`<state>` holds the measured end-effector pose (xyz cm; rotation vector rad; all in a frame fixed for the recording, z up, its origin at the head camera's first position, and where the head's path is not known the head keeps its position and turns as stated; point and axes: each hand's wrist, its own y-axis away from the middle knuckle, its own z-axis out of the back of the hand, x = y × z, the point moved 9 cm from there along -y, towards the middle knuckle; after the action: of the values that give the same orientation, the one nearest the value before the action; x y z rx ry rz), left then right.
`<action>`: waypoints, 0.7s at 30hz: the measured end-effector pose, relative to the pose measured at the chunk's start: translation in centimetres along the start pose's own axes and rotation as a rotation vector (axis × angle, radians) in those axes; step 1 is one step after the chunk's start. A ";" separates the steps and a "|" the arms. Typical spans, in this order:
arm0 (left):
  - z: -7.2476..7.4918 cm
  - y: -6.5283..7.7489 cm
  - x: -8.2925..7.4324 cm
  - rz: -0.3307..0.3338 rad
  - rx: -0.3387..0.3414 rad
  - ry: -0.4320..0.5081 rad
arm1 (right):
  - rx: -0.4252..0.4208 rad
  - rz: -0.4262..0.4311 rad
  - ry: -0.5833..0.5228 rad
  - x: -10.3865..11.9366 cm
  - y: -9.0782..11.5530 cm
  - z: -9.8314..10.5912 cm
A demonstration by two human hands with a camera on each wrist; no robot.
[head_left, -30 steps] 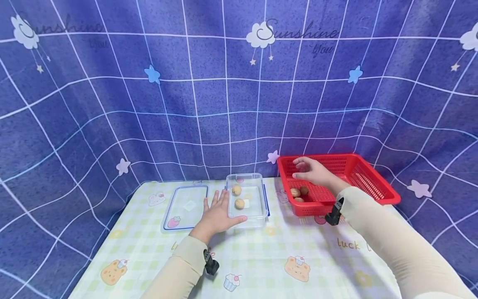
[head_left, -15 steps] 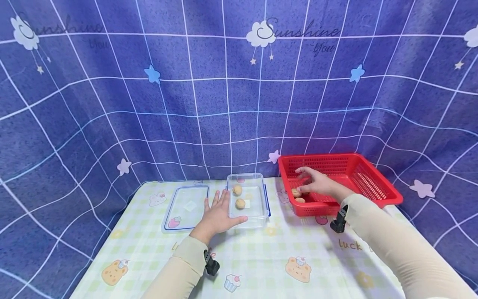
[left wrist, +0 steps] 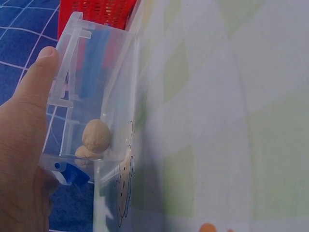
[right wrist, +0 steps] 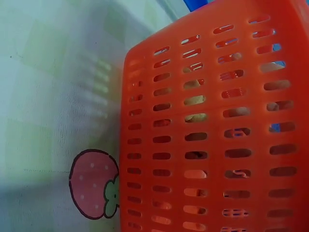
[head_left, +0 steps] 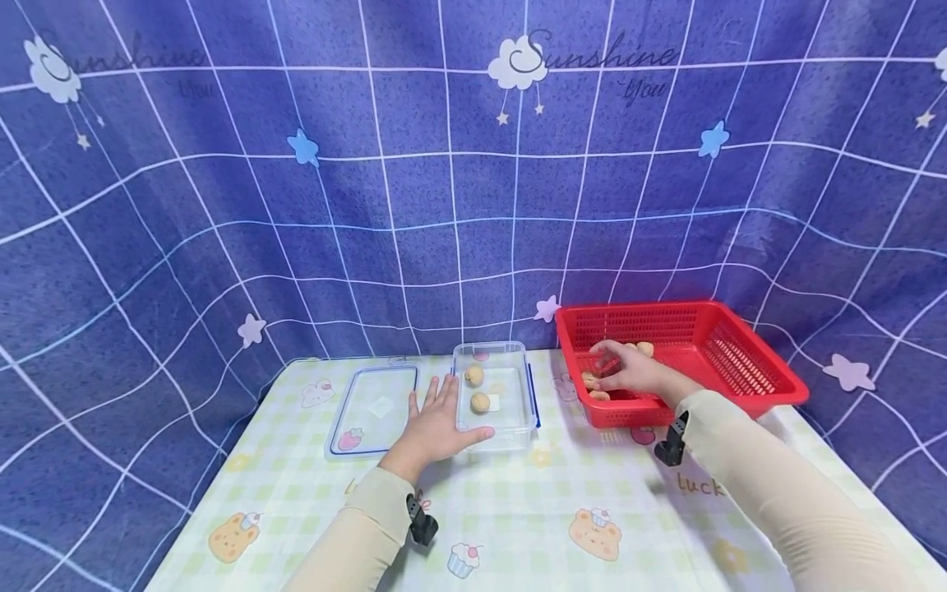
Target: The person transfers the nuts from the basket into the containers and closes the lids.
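Note:
A clear plastic container (head_left: 510,415) holds two walnuts (head_left: 480,403) on its left side. My left hand (head_left: 429,432) lies spread at its left and front rim; in the left wrist view the thumb rests along the rim. My right hand (head_left: 632,368) reaches into the red plastic basket (head_left: 769,380), fingers bent down over its left end. Walnuts (head_left: 589,380) show beside the right thumb, and others (head_left: 645,349) lie behind the hand. I cannot tell whether the fingers hold one. In the right wrist view the basket wall (right wrist: 212,145) hides most of that hand.
Left of the container lies its clear lid (head_left: 373,411) with a blue seal. A blue clip (head_left: 534,395) hangs at the container's right side. A patterned cloth (head_left: 518,510) covers the table, and a blue grid curtain (head_left: 473,189) stands behind.
My right hand has lowered into the basket, closer to the walnuts at its left end. More walnuts show behind it. My left hand stays at the container.

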<state>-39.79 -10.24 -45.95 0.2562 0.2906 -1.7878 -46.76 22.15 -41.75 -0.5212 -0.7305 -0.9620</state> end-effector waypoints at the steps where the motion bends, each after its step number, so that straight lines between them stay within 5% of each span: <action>1: 0.0 0.0 -0.1 0.001 0.000 -0.002 | 0.002 -0.004 0.011 -0.1 0.0 0.0; 21: 0.2 0.1 -0.1 -0.008 0.002 -0.045 | 0.092 -0.030 -0.020 -1.0 -0.6 -1.2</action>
<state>-39.67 -10.20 -45.75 0.2162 0.2581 -1.7993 -47.30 21.57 -43.20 -0.4412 -0.7985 -0.9474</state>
